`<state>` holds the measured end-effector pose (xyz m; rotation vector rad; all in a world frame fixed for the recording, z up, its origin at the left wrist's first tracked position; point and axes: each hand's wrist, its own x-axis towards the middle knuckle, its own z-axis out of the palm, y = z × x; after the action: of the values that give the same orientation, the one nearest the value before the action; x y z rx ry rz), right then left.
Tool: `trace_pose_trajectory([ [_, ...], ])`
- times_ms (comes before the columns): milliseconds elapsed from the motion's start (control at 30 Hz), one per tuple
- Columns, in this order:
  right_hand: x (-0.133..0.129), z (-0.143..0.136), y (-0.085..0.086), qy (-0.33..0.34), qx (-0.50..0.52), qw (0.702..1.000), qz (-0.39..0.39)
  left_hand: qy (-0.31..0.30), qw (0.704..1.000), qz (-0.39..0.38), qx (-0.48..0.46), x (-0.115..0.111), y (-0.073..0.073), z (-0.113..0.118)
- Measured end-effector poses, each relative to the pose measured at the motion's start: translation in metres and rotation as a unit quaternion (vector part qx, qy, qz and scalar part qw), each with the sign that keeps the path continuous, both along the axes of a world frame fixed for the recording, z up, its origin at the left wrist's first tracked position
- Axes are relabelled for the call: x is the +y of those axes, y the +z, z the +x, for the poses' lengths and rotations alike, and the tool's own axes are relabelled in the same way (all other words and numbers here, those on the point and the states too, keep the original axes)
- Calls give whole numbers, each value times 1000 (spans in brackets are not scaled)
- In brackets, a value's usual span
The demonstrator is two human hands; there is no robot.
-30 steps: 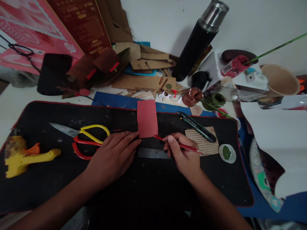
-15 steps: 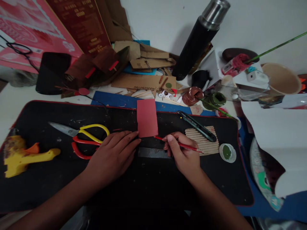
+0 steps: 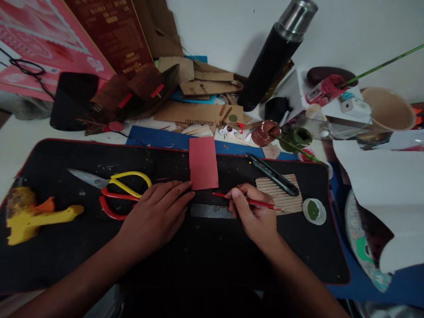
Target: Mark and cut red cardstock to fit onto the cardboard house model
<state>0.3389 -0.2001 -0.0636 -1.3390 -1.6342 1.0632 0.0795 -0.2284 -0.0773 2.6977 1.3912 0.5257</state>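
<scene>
A red paper rectangle (image 3: 203,163) lies on the black mat (image 3: 198,256), its far end over the mat's edge. My left hand (image 3: 162,212) rests flat with fingers stretched out, the fingertips touching the paper's near left corner. In my right hand (image 3: 253,210) is a red pencil (image 3: 261,203), pinched between thumb and fingers; its tip is just below the paper's near right corner, apart from it. A dark metal ruler (image 3: 212,211) lies between the hands, its right end partly under my right fingers. Scissors (image 3: 109,182) with yellow and red handles lie beside my left hand.
A green utility knife (image 3: 271,174) lies across corrugated cardboard (image 3: 288,207) at right, near a small cap of green paint (image 3: 314,211). A yellow tool (image 3: 39,216) is far left. Open paint jars (image 3: 265,134), cardboard scraps (image 3: 198,112) and a black thermos (image 3: 274,62) stand behind.
My right hand has drawn the pencil slightly back and to the right, so its tip has left the paper's corner. My left hand and the paper have stayed put.
</scene>
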Motion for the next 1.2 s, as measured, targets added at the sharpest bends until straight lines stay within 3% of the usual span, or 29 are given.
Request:
trace_pose_trajectory([
  [567, 1, 0, 3, 12, -4, 1000, -2, -3, 1000, -2, 11, 0, 2, 1],
  [900, 0, -4, 3, 93, 5, 995, 34, 0, 1000, -3, 5, -1, 1, 0],
  [1200, 2, -9, 5, 99, -1, 994, 36, 1, 1000, -11, -5, -1, 1, 1],
])
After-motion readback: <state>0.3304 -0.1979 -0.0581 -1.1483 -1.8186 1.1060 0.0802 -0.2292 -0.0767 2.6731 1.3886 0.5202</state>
